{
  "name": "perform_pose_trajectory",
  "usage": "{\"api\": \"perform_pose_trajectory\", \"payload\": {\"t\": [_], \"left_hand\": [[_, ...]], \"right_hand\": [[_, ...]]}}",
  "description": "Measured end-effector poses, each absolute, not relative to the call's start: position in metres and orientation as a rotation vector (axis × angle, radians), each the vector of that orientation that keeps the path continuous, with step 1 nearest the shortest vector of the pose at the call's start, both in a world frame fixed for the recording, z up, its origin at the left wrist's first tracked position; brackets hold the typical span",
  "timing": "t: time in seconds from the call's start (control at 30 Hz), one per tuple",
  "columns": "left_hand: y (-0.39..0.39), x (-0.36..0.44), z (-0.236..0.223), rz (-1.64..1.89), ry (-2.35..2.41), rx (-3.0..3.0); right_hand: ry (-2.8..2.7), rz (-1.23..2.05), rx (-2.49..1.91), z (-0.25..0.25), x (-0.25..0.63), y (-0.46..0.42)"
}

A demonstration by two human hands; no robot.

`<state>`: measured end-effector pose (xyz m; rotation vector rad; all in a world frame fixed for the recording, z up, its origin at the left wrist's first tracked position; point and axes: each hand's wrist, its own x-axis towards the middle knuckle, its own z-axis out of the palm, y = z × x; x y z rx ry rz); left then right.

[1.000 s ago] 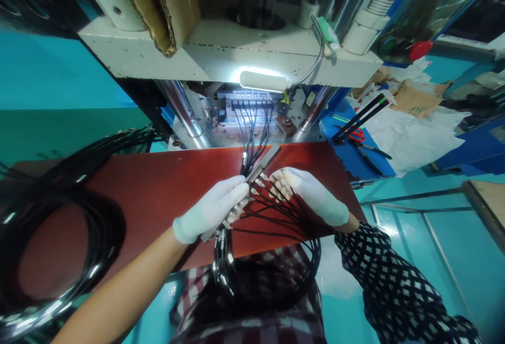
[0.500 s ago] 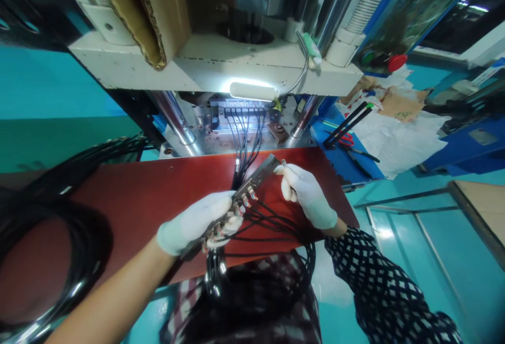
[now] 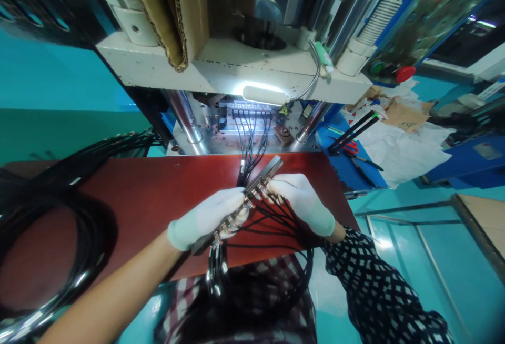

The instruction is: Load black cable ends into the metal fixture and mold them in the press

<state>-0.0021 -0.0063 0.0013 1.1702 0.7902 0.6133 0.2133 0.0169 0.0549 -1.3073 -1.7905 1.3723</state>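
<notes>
My left hand (image 3: 213,215), in a white glove, is closed around a long dark metal bar (image 3: 272,168) that slants up to the right above the red-brown board. Small metal connectors with reddish wire ends sit in a row along the bar's lower edge. Black cables (image 3: 276,216) trail from them to the right and down over my lap. Close to the bar's upper end, my right hand (image 3: 302,196), also gloved, pinches a small connector on a black cable against the bar's edge. Its fingertips partly hide this connector.
Ahead stands a press with a lit metal mould (image 3: 246,118), several black cables running out of it. A lamp (image 3: 264,95) hangs above. Coiled black cables (image 3: 79,260) lie on the board (image 3: 158,181) at left. Red-handled scissors (image 3: 351,148) and pliers lie on a blue shelf at right.
My right hand has moved down and left from the bar's upper tip to the connector row, bringing a small connector against the bar. The camera view has shifted slightly.
</notes>
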Motion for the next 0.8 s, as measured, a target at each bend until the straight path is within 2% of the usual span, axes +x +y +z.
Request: {"api": "perform_pose_trajectory", "payload": {"t": [0.3,0.47,0.57,0.67,0.73,0.8], "left_hand": [[-0.006,-0.005,0.003,0.642,1.028,1.686],[-0.006,-0.002,0.004,0.677,1.056,1.610],[-0.008,0.001,0.005,0.715,1.037,1.463],[-0.007,0.002,0.005,0.762,0.999,1.409],[-0.006,0.001,0.004,0.764,0.967,1.423],[-0.004,-0.001,0.004,0.768,0.941,1.454]], "right_hand": [[-2.154,1.086,-1.167,0.048,0.219,0.024],[-2.230,0.922,-1.079,0.039,0.216,0.030],[-2.103,0.851,-1.297,0.038,0.214,0.020],[-1.952,0.279,-1.362,0.036,0.211,0.001],[-2.027,-0.146,-1.190,0.034,0.207,-0.010],[-2.157,-0.403,-1.025,0.031,0.201,-0.016]]}}
